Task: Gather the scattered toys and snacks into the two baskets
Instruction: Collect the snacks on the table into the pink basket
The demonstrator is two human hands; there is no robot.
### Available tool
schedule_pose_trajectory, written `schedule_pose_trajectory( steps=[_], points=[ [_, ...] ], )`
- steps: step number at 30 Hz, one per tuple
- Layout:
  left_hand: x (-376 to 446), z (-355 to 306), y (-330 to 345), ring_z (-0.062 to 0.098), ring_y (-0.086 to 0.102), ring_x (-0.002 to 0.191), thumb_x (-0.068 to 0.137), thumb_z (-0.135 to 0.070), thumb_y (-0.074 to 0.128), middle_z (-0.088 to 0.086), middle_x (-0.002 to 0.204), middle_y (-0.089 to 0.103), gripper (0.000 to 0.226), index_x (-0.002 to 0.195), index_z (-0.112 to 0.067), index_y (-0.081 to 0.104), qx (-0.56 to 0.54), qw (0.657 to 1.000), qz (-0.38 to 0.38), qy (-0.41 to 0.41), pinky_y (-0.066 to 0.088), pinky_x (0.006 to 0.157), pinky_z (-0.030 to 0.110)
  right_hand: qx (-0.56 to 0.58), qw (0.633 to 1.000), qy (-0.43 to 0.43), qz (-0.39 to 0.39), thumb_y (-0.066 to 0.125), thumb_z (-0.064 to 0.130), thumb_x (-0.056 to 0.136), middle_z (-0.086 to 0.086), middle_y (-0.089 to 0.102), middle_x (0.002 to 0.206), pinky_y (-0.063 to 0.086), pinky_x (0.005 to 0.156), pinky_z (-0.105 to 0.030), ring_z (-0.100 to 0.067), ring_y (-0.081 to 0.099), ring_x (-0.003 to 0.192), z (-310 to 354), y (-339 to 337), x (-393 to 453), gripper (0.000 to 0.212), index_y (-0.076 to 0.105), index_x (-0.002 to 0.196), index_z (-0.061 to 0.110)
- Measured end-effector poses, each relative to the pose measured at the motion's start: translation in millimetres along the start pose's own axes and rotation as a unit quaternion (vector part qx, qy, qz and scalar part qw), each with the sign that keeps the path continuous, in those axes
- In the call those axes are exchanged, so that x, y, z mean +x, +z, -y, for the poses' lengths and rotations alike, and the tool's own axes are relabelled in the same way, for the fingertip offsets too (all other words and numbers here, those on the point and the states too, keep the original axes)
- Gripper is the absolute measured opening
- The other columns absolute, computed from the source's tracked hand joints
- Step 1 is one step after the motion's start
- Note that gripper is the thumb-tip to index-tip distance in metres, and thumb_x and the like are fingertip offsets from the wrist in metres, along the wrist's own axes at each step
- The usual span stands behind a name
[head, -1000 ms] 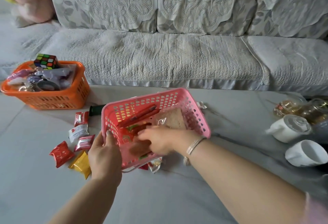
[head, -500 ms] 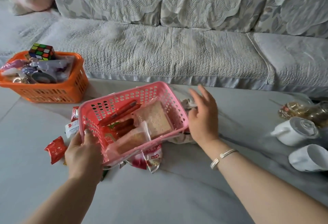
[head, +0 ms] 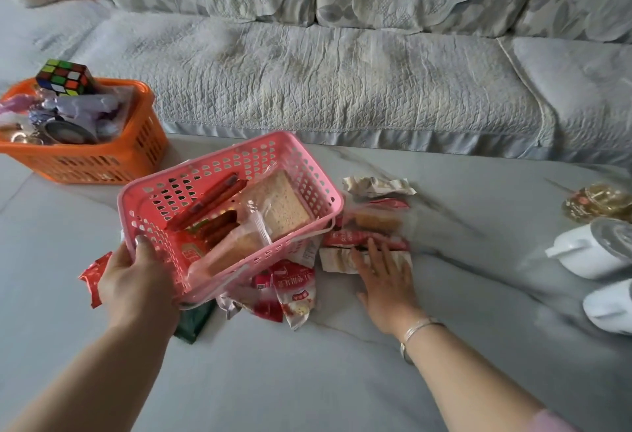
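Note:
My left hand (head: 136, 277) grips the near corner of the pink basket (head: 164, 192), which is tilted and raised over snack packets. It holds wrapped bread slices (head: 280, 206) and red sausage sticks (head: 208, 199). My right hand (head: 383, 271) lies flat, fingers straight, on wrapped snack packets (head: 372, 223) to the basket's right. More red and white packets (head: 290, 288) stick out from under the basket. The orange basket (head: 92, 161) at the left holds a puzzle cube (head: 63, 77) and purple toys (head: 82, 110).
A red wrapper (head: 92, 274) and a dark green packet (head: 193, 320) lie by my left hand. White mugs (head: 595, 254) and a glass jar (head: 598, 201) stand at the table's right edge. The sofa (head: 342, 83) runs behind the table.
My right hand left the basket, swung right, then came down flat on the packets. My left hand shifted the basket left, uncovering those packets.

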State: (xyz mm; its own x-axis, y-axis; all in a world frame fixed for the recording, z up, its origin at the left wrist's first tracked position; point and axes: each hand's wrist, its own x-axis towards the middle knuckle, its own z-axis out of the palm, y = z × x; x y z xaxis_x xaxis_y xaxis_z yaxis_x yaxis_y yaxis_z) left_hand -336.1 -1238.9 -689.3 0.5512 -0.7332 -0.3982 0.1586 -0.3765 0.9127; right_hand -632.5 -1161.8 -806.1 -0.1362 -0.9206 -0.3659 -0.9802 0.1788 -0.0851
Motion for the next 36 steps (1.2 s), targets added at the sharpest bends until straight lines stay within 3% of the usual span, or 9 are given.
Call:
schedule_pose_trajectory(
  steps=[3, 6, 13, 17, 21, 27, 31, 34, 36],
  points=[
    [-1.0, -1.4, 0.1, 0.016, 0.065, 0.071, 0.102, -0.043, 0.050, -0.007, 0.085, 0.068, 0.018, 0.101, -0.032, 0.064, -0.002, 1.000, -0.012, -0.015, 0.056, 0.091, 0.053, 0.012, 1.000, 0.009, -0.013, 0.047, 0.032, 0.097, -0.005, -0.010, 0.160, 0.007, 0.117, -0.052, -0.029, -0.003, 0.148, 3.7, 10.5, -8.3, 0.072, 0.001, 0.152, 0.031],
    [0.5, 0.9, -3.4, 0.020, 0.069, 0.078, 0.101, -0.045, 0.050, -0.007, 0.088, 0.070, 0.021, 0.094, -0.033, 0.066, 0.006, 1.000, -0.016, -0.016, 0.056, 0.091, 0.057, -0.005, 0.997, -0.004, -0.080, 0.085, 0.021, 0.061, -0.007, 0.060, 0.130, 0.051, 0.087, -0.052, -0.033, 0.059, 0.117, 4.0, 16.4, -12.8, 0.083, 0.050, 0.135, 0.028],
    [-6.5, 4.8, -13.4, 0.025, 0.072, 0.089, 0.100, -0.047, 0.051, -0.009, 0.090, 0.072, 0.027, 0.081, -0.037, 0.067, 0.017, 0.999, -0.015, -0.023, 0.057, 0.089, 0.059, -0.017, 0.983, -0.023, -0.182, 0.072, -0.004, 0.048, -0.001, 0.060, 0.073, 0.040, 0.034, -0.030, -0.025, 0.059, 0.059, 1.1, 5.1, -30.2, 0.061, 0.072, 0.102, 0.025],
    [-12.7, 5.2, -21.2, 0.030, 0.072, 0.094, 0.101, -0.043, 0.050, -0.006, 0.091, 0.070, 0.026, 0.084, -0.031, 0.066, 0.023, 1.000, -0.002, -0.016, 0.056, 0.090, 0.059, -0.025, 0.986, 0.016, -0.165, 0.072, -0.003, 0.045, 0.003, 0.060, 0.068, 0.031, 0.034, -0.026, -0.022, 0.057, 0.054, 1.4, 2.6, -46.3, 0.060, 0.074, 0.096, 0.029],
    [-18.1, 4.3, -27.8, 0.030, 0.070, 0.095, 0.104, -0.039, 0.048, -0.007, 0.090, 0.069, 0.018, 0.103, -0.030, 0.063, 0.025, 1.000, 0.006, -0.015, 0.056, 0.092, 0.057, 0.109, 0.975, 0.105, -0.162, 0.053, 0.014, 0.085, 0.005, 0.067, 0.101, 0.044, 0.062, -0.030, -0.024, 0.063, 0.091, -4.1, 2.4, -65.3, 0.039, 0.062, 0.115, 0.039],
    [-24.8, 2.6, -36.9, 0.031, 0.070, 0.094, 0.103, -0.039, 0.048, -0.005, 0.089, 0.068, 0.017, 0.104, -0.029, 0.062, 0.029, 1.000, 0.010, 0.006, 0.056, 0.091, 0.052, 0.343, 0.844, 0.266, -0.316, 0.061, 0.008, 0.085, -0.010, 0.072, 0.107, 0.044, 0.071, -0.033, -0.035, 0.065, 0.092, -19.0, -18.6, -88.2, 0.039, 0.068, 0.118, 0.026],
    [-33.4, -1.8, -35.3, 0.021, 0.064, 0.074, 0.105, -0.036, 0.046, -0.005, 0.083, 0.065, 0.022, 0.113, -0.026, 0.064, 0.020, 0.999, 0.026, 0.004, 0.056, 0.078, 0.040, 0.376, 0.806, 0.126, -0.440, 0.062, 0.003, 0.082, -0.006, 0.072, 0.102, 0.046, 0.074, -0.029, -0.029, 0.066, 0.090, 7.4, -80.3, -97.9, 0.037, 0.070, 0.115, 0.019],
    [-39.9, -2.0, -34.0, 0.017, 0.063, 0.070, 0.107, -0.034, 0.044, -0.002, 0.086, 0.066, 0.022, 0.114, -0.023, 0.062, 0.015, 0.999, 0.042, 0.004, 0.050, 0.061, 0.028, 0.252, 0.822, -0.073, -0.505, 0.063, -0.008, 0.077, 0.000, 0.071, 0.106, 0.049, 0.080, -0.028, -0.020, 0.066, 0.094, 50.8, -128.2, -95.3, 0.046, 0.070, 0.115, 0.017],
    [-44.6, -0.9, -31.9, 0.023, 0.068, 0.083, 0.105, -0.035, 0.047, 0.003, 0.100, 0.071, 0.028, 0.120, -0.020, 0.065, 0.022, 0.999, 0.045, 0.009, 0.053, 0.068, 0.030, 0.171, 0.827, -0.184, -0.503, 0.057, -0.004, 0.076, 0.002, 0.072, 0.099, 0.052, 0.072, -0.028, -0.020, 0.067, 0.085, 84.4, -150.3, -85.4, 0.044, 0.072, 0.112, 0.018]
  ],
)
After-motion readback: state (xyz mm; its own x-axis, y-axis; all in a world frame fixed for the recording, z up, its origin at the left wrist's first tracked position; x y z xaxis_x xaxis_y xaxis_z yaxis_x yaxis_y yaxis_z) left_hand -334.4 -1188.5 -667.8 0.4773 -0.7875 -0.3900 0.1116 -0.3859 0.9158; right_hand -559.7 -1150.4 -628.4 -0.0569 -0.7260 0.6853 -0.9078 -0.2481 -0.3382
